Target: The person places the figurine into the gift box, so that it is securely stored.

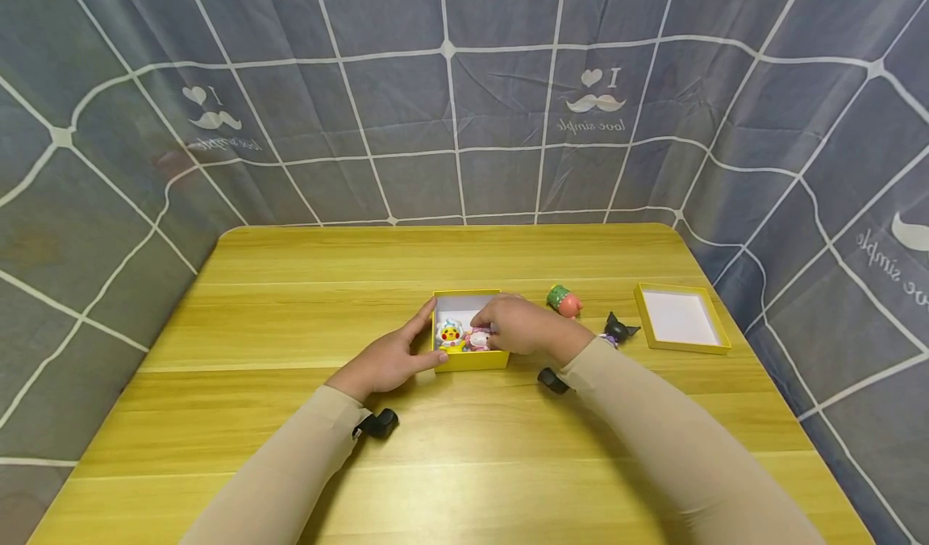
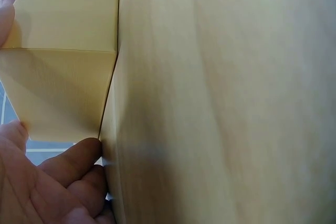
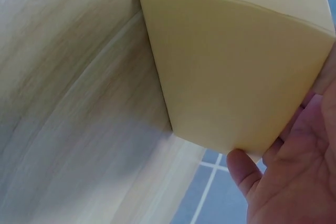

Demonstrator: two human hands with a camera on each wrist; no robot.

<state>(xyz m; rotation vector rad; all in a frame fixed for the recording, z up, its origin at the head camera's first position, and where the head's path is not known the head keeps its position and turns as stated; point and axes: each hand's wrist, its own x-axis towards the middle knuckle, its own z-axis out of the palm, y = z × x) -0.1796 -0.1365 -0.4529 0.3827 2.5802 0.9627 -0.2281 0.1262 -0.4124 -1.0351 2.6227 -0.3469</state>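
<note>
A shallow yellow box [image 1: 473, 361] with a white inside stands on the wooden table. In it, at the left, sits a yellow figurine [image 1: 452, 333] with a white and pale-blue hood. Beside that one is a pink-and-white figurine [image 1: 479, 339], partly covered by my right hand [image 1: 518, 325], whose fingers reach over the right wall and pinch it. From the left wrist view, my left hand [image 2: 63, 182] spans the box's left wall [image 2: 58, 93], with fingers at the far corner and the thumb at the front. The head view shows that same left hand [image 1: 395, 355] gripping the box.
Right of the box lies a figurine [image 1: 564, 301] in green and coral pink. Closer to my right forearm is a black-headed figurine [image 1: 618, 329], partly hidden by the sleeve. A yellow-rimmed box lid [image 1: 682, 318] rests white side up near the table's right edge. Grey gridded curtains [image 1: 501, 126] surround the table.
</note>
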